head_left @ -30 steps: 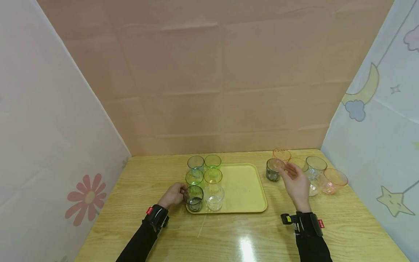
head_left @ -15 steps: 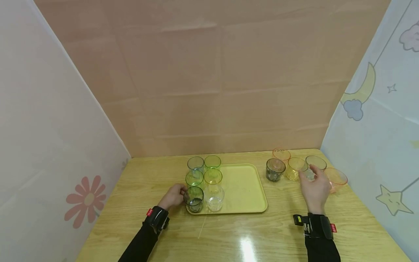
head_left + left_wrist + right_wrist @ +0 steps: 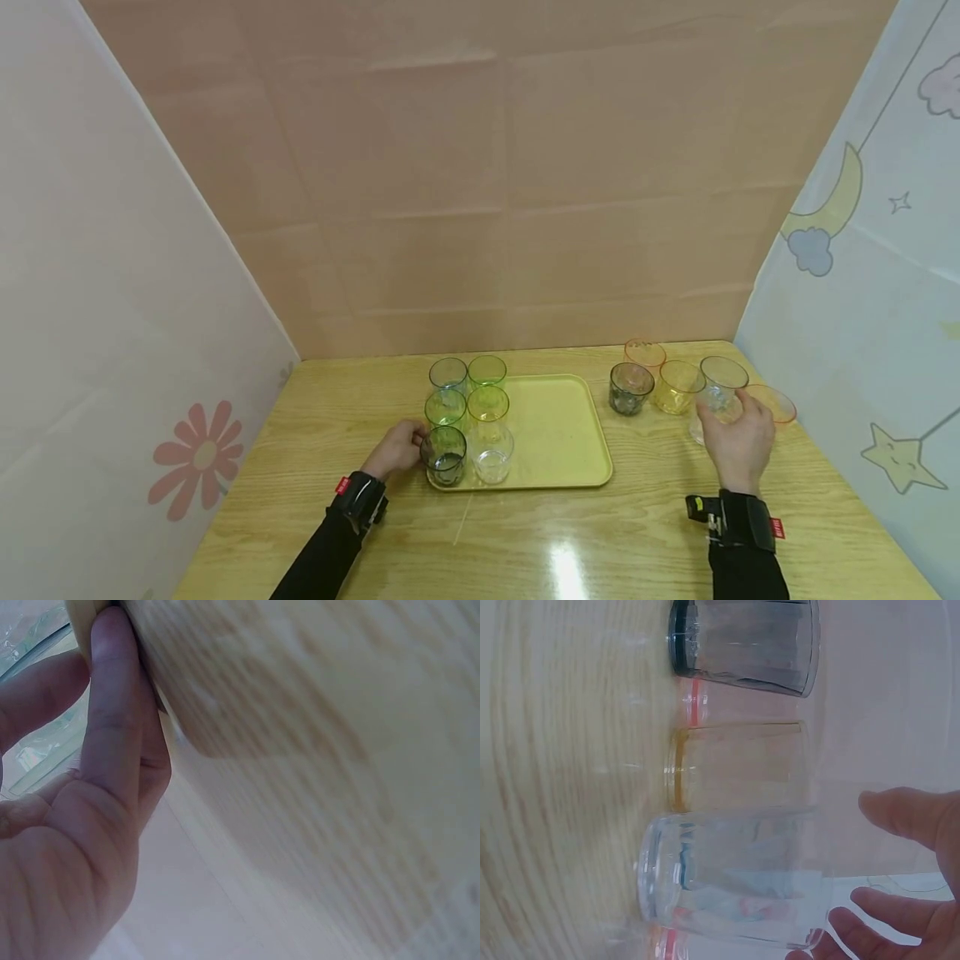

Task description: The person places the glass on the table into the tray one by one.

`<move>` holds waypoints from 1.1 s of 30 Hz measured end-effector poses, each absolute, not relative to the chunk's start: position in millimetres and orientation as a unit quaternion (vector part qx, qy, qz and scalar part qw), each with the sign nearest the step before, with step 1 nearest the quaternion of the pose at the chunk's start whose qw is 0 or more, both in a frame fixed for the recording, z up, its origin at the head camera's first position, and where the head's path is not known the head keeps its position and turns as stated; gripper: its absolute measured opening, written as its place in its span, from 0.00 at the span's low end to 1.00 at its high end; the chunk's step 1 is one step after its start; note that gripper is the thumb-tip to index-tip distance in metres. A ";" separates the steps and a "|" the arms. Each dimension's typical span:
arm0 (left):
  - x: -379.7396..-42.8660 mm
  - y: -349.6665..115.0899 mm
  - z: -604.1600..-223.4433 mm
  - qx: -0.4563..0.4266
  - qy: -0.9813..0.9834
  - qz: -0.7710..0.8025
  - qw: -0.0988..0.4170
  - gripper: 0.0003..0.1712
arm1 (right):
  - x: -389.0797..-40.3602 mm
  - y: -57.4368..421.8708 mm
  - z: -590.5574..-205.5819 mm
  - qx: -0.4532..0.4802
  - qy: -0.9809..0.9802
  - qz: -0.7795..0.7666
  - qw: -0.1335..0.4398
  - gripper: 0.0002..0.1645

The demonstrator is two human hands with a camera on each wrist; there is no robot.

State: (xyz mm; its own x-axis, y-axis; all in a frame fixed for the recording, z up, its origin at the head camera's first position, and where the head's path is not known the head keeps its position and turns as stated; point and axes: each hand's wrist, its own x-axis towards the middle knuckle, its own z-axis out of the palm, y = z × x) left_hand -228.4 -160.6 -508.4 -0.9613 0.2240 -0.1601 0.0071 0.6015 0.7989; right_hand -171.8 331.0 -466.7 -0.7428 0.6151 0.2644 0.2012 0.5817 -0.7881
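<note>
In the head view, my left hand [image 3: 397, 448] is at the left edge of the yellow tray [image 3: 558, 433]; the left wrist view shows its thumb and fingers pinching the tray's rim [image 3: 84, 622]. Two rows of tinted and clear glasses stand on the tray's left half, with a grey glass [image 3: 444, 458] closest to this hand. My right hand [image 3: 738, 442] is over a clear glass [image 3: 739, 874] on the table, partly covering it in the head view. Its thumb and fingers are spread; some fingertips are by the glass's rim, contact unclear.
Around the right hand stand a dark grey glass [image 3: 630, 389], a yellow glass [image 3: 679, 388], a pale blue glass [image 3: 723, 375], and two orange-rimmed glasses, one at the back [image 3: 645, 354] and one partly hidden [image 3: 777, 404]. A patterned wall [image 3: 862, 333] rises at the right.
My right hand has moved right and slightly nearer, from beside the dark grey glass to the clear glass. The left hand and the tray have stayed in place.
</note>
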 end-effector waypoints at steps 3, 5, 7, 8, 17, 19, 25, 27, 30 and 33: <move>-228.6 -160.7 -509.9 0.065 0.888 0.439 0.120 0.11 | -172.8 333.4 -469.7 -0.238 -0.853 0.389 0.253 0.40; -228.5 -160.6 -509.9 0.066 0.889 0.438 0.118 0.11 | -173.6 335.2 -472.0 -0.234 -0.854 0.390 0.252 0.40; -228.6 -160.5 -509.8 0.067 0.889 0.438 0.118 0.11 | -173.8 336.6 -473.6 -0.231 -0.854 0.391 0.254 0.39; -228.6 -160.2 -509.6 0.066 0.888 0.438 0.119 0.11 | -174.0 337.2 -474.2 -0.230 -0.854 0.391 0.256 0.39; -229.7 -161.3 -507.3 0.070 0.890 0.434 0.121 0.10 | -174.2 335.7 -474.2 -0.225 -0.859 0.379 0.260 0.43; -229.6 -161.3 -507.1 0.069 0.890 0.435 0.121 0.11 | -173.6 336.3 -475.2 -0.219 -0.865 0.384 0.237 0.49; -229.4 -160.5 -508.5 0.063 0.889 0.436 0.122 0.11 | -173.6 343.0 -480.1 -0.206 -0.887 0.393 0.131 0.64; -229.5 -160.4 -509.1 0.062 0.889 0.437 0.123 0.11 | -174.1 344.9 -479.4 -0.211 -0.888 0.396 0.098 0.65; -229.7 -160.3 -509.7 0.058 0.889 0.437 0.123 0.12 | -175.6 347.9 -479.2 -0.219 -0.885 0.406 0.065 0.63; -229.6 -160.3 -509.8 0.060 0.890 0.436 0.121 0.11 | -176.1 349.7 -479.1 -0.226 -0.876 0.424 0.045 0.63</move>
